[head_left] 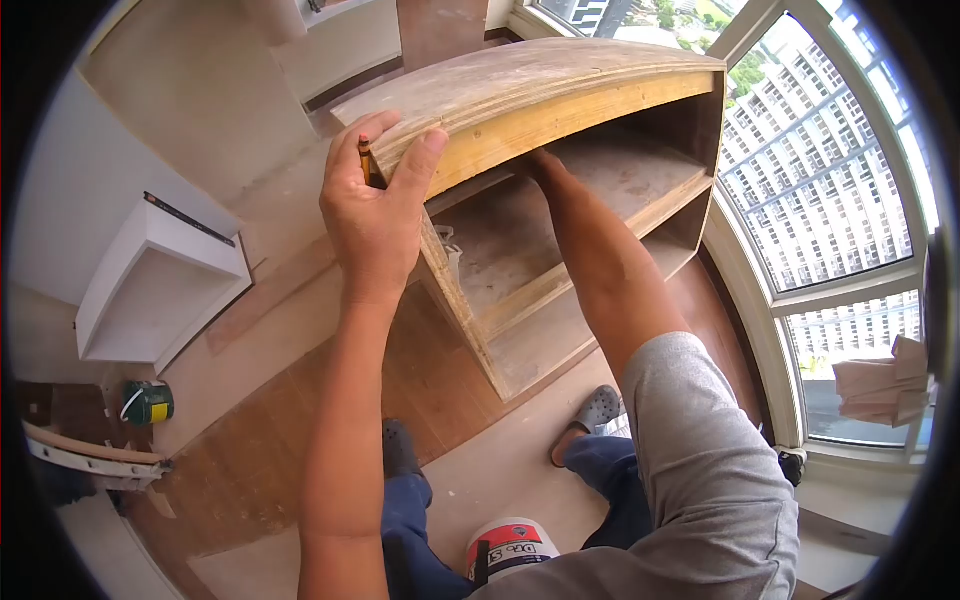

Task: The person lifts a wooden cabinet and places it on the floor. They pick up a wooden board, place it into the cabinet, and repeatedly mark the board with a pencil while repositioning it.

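A wooden cabinet (520,236) with a curved top and open shelves stands before me. My left hand (378,190) grips its near left top corner, thumb over the front edge and fingers along the side. A thin orange-brown stick like a pencil (364,148) shows between that thumb and the fingers. Under the yellowish front rail (580,124), my right hand (540,162) reaches into the upper compartment. Most of it is in shadow behind the rail, and its fingers are hidden.
A white and red bucket (512,540) stands between my legs. At left are a white curved shelf unit (165,285) and a green tub (148,402). Tall windows (820,160) line the right side. Brown board (290,430) covers part of the floor.
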`<state>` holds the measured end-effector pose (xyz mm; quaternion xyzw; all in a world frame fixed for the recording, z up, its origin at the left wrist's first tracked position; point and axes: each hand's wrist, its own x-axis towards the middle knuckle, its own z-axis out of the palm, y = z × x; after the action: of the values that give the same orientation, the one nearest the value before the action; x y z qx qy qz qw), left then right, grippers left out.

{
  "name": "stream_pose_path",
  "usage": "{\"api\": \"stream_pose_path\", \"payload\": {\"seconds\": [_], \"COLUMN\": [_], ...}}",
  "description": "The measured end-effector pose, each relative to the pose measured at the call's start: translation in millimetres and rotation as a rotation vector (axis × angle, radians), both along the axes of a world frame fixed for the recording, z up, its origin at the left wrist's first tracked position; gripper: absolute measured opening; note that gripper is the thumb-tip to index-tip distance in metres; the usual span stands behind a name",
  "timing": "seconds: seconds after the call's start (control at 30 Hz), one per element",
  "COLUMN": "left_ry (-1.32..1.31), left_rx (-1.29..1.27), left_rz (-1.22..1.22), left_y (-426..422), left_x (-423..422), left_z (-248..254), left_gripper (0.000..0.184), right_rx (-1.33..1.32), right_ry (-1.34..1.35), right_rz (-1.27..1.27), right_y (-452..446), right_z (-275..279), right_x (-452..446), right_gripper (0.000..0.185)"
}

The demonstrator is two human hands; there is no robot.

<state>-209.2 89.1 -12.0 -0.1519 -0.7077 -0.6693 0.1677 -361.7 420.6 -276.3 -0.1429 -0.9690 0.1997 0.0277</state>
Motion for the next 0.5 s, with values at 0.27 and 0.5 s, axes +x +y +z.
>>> {"api": "stream_pose_path", "payload": {"seconds": [0.27,0.5], "left_ry": [0.041,0.070], "left_rx": [0.000,-0.056], "left_rz": [-0.024,-0.046], "left_y": [0.7,-3.3], "left_x": [1.7,-0.9], "left_z": [1.9,4.0], "left_gripper": [0.042,0.044], "right_rx": [-0.075,-0.771], "right_ry": [0.055,0.237], "right_rz": [-0.001,-0.080], "right_y": [-7.6,8.6], "right_z": [33.2,129.8], "right_x": [-1.8,126.1], "right_gripper": [0.038,0.031]}}
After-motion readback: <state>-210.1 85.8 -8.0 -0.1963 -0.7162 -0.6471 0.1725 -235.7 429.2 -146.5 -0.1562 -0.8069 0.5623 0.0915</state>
